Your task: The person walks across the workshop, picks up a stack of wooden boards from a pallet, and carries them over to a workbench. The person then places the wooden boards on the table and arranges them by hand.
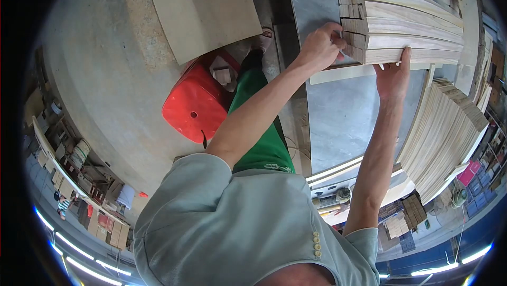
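While the left hand (319, 46) pinches a slat end at the stack of wooden slats (404, 25), squaring appears underway. The right hand (393, 77), fingers spread, braces the stack's near edge; next likely calls for a steady push.

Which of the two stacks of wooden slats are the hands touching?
The upper stack on the grey table: the left hand grips its end, the right hand presses its side. The fanned stack lies untouched.

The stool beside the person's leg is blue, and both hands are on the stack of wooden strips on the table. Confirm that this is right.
Not quite: the head view shows the stool is red, not blue. The rest stands: the left hand and right hand are both on the stack of wooden strips on the table.
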Demonstrator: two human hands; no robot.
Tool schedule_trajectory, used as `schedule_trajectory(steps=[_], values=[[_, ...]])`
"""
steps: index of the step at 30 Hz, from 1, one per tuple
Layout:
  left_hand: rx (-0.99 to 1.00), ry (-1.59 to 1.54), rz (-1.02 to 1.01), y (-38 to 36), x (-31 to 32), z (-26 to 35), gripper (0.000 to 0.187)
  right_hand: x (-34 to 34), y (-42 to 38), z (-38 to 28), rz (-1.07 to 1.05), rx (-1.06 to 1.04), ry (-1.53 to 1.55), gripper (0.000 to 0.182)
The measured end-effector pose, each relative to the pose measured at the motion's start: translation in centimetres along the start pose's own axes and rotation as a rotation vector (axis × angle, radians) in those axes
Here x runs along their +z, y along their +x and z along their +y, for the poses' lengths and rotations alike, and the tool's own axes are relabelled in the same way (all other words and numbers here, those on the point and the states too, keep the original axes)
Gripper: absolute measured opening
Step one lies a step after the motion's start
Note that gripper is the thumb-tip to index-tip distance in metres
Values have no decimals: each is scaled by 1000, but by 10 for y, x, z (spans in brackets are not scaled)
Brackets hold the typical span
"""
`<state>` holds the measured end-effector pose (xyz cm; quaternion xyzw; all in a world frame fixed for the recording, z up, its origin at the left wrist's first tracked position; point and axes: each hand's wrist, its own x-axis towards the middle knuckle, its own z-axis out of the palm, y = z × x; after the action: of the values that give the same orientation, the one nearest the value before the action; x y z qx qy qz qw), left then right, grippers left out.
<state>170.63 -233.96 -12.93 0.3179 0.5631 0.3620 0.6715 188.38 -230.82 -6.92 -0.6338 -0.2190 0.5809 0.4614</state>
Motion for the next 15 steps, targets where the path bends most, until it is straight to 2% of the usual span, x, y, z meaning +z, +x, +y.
schedule_trajectory(steps=[15], values=[[36, -15, 105, 3, 8, 1, 30, 1, 1, 2, 20, -15, 0, 82]])
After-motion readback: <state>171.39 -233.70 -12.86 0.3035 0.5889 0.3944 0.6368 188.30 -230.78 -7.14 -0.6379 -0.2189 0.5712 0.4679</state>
